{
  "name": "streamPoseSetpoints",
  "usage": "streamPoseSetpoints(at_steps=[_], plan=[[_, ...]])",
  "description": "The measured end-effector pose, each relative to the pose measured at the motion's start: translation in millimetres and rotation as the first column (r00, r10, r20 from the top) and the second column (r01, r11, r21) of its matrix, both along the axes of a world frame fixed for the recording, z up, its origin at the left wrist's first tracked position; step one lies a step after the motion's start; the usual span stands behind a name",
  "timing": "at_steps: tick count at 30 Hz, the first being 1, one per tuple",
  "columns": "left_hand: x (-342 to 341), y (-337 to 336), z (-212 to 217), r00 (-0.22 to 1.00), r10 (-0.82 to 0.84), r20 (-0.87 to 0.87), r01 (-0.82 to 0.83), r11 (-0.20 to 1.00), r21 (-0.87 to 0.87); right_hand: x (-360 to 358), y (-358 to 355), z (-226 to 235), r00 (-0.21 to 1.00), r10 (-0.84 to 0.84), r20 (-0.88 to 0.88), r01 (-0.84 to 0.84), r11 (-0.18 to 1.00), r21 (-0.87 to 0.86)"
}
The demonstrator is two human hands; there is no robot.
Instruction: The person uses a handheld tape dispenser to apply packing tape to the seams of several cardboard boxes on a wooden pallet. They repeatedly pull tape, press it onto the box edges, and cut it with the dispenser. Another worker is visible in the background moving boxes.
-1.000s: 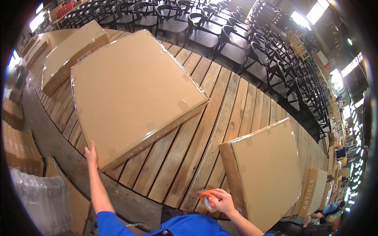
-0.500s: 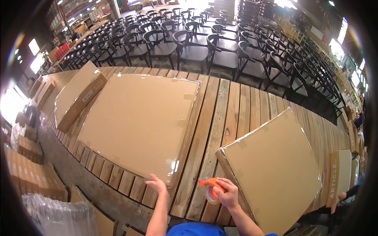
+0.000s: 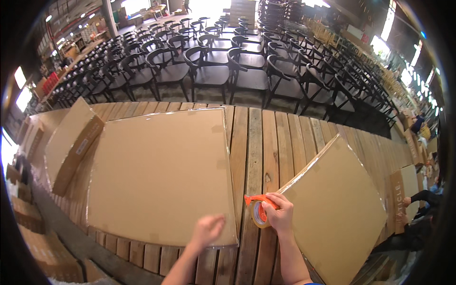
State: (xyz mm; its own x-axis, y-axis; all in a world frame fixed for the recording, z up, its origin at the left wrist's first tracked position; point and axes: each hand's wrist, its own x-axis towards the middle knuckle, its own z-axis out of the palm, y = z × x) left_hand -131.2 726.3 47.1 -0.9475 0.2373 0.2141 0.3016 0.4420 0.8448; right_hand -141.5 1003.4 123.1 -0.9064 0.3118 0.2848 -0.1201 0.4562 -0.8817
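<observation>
My right hand (image 3: pixel 279 211) is closed around an orange tape dispenser (image 3: pixel 259 198) that carries a roll of tape (image 3: pixel 259 213). It is held up beside the right edge of a large flat cardboard box (image 3: pixel 159 171). Over that box's near right corner is my left hand (image 3: pixel 209 230), smeared by motion. Its fingers look curled, but their exact pose is unclear, and whether it touches the box cannot be made out. Clear tape shines along the box's edges. A second flat carton (image 3: pixel 339 204) lies at an angle to the right, partly behind my right hand.
Wooden slats (image 3: pixel 255 142) form the long work surface. Another carton (image 3: pixel 78 142) lies at the left. Rows of black chairs (image 3: pixel 209 73) stand beyond the slats. A person in dark sleeves (image 3: pixel 422 199) is at the far right, near an upright carton (image 3: pixel 401 190).
My left hand was spread at the large box's near edge; now it is farther over the corner with its fingers drawn in. My right hand has moved the dispenser slightly forward. The view has shifted.
</observation>
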Motion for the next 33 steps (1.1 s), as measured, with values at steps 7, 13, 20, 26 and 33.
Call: streamPoseSetpoints(at_steps=[7,13,20,26,33], plan=[[-302.0,-34.8,-87.7,0.938,0.219,-0.27,-0.321,0.844,-0.43,-233.8,-80.8,-14.9,0.998,-0.002,-0.061,0.005,0.999,0.043],[-317.0,-26.6,-98.0,0.969,0.176,-0.171,-0.241,0.818,-0.522,-447.6,-65.5,-68.9,0.971,0.067,-0.231,-0.029,0.986,0.163],[-335.9,-46.2,-102.1,0.951,0.217,-0.22,-0.303,0.793,-0.529,-536.8,-106.8,-98.1,0.989,-0.052,-0.139,0.088,0.96,0.264],[-339.7,-46.8,-99.8,0.956,0.21,-0.203,-0.29,0.765,-0.575,-537.6,-101.7,-93.7,1.0,0.017,-0.021,-0.012,0.976,0.215],[-338.5,-44.7,-105.6,0.951,0.224,-0.211,-0.306,0.764,-0.568,-481.7,-96.7,-87.3,0.994,0.083,0.063,-0.098,0.954,0.283]])
